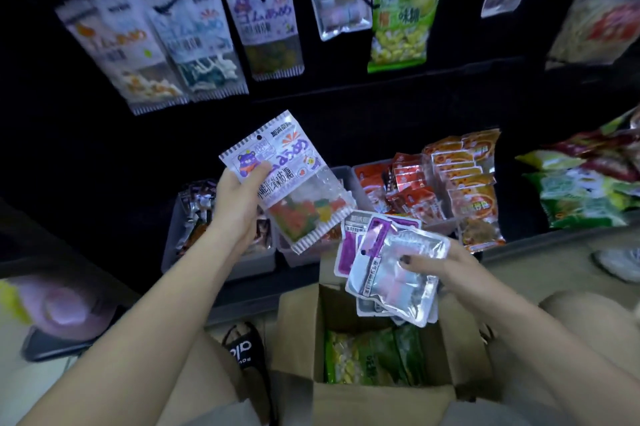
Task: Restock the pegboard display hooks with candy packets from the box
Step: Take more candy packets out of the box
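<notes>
Holding a gummy packet raised toward the pegboard, left hand pinches it near the top, thumb on its face; punched hole free, not yet on a hook. Right hand clasps a fan of silver packets over the open box, thumb pressed on the top one. Upper hooks already carry hanging packets, a matching purple-bear one among them. Green bags remain in the box. Judgement: restocking partly done; the held packets and box contents are still to hang.
</notes>
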{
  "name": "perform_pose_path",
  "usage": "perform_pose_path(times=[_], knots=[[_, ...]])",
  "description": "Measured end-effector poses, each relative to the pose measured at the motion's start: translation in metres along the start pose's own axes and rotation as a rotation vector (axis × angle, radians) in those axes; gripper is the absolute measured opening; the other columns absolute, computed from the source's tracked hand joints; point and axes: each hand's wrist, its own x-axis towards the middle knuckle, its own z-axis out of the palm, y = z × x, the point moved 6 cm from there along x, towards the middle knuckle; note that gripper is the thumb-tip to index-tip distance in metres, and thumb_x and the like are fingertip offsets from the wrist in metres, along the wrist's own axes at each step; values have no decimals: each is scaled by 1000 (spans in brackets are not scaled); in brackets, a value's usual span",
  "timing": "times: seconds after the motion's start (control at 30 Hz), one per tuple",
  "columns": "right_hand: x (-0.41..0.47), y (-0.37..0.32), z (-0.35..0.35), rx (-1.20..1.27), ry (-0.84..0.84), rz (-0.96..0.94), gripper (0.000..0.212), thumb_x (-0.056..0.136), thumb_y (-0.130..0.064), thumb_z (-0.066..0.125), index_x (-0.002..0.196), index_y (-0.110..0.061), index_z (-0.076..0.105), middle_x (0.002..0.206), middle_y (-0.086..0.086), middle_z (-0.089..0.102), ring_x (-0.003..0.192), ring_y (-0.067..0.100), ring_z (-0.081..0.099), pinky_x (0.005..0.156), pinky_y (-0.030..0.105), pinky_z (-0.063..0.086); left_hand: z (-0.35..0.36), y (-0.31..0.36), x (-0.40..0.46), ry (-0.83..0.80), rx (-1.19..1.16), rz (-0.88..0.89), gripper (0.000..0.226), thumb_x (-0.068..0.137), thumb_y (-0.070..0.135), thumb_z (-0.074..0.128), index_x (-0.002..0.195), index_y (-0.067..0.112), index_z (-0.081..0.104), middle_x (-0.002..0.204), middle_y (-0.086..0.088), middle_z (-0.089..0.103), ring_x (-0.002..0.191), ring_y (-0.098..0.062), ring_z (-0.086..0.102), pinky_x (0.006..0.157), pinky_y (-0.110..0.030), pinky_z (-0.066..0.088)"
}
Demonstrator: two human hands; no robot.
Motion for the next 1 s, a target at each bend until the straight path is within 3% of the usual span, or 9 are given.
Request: perform_pose_path(times=[0.13,0.2,0.3,0.4,0.5,0.6,0.7,0.87,1.0], knots=[[0,-35,-7,166,41,-42,33,86,-16,78,119,-18,72,112,5,79,106,30,74,96,50,52,-9,33,12,46,14,65,19,102,23,68,117,14,61,121,-7,74,111,-23,73,102,-60,55],[6,-53,-9,271,106,-78,37,83,-17,80,119,-17,71,108,2,80,104,29,75,90,45,54,-9,47,12,18,140,137,32,96,36,72,120,18,60,120,-3,73,110,-17,72,102,-56,56],[17,-85,6,402,32,-128,28,89,-19,70,117,-17,70,105,5,80,96,29,77,75,42,59,1,63,6,-81,275,228,31,103,29,67,131,20,60,124,5,72,114,-11,70,105,-44,55],[27,-109,33,435,-96,-158,39,78,-20,76,116,-14,71,112,13,78,98,32,75,90,50,56,15,71,8,-135,260,220,14,104,27,65,117,24,61,118,2,73,105,-10,73,88,-42,63],[40,-121,56,337,-134,-159,30,85,-9,77,113,-13,72,107,12,78,92,31,76,85,45,57,26,78,11,-175,183,175,3,105,21,63,104,22,61,104,0,76,88,-13,78,65,-32,62],[52,-129,64,310,-143,-164,29,87,-8,77,115,-12,72,105,12,79,89,31,76,79,43,57,24,86,15,-197,120,161,8,106,22,62,112,17,64,106,-3,80,96,-25,78,74,-38,63],[58,-142,68,296,-143,-197,29,87,-9,77,116,-11,72,109,16,77,89,33,76,75,44,58,19,91,22,-190,86,148,25,107,24,60,128,10,61,116,-5,79,102,-26,77,76,-41,64],[68,-155,73,322,-64,-219,27,89,-6,74,116,-9,73,108,11,79,102,36,74,95,55,53,21,98,35,-184,61,112,9,108,27,57,114,24,63,109,6,78,95,-10,76,81,-31,62],[82,-163,71,367,5,-208,27,89,-8,75,116,-8,73,110,19,77,104,46,72,89,61,54,21,93,46,-166,148,91,20,106,37,57,115,20,62,120,-5,74,104,-17,74,98,-40,56]])
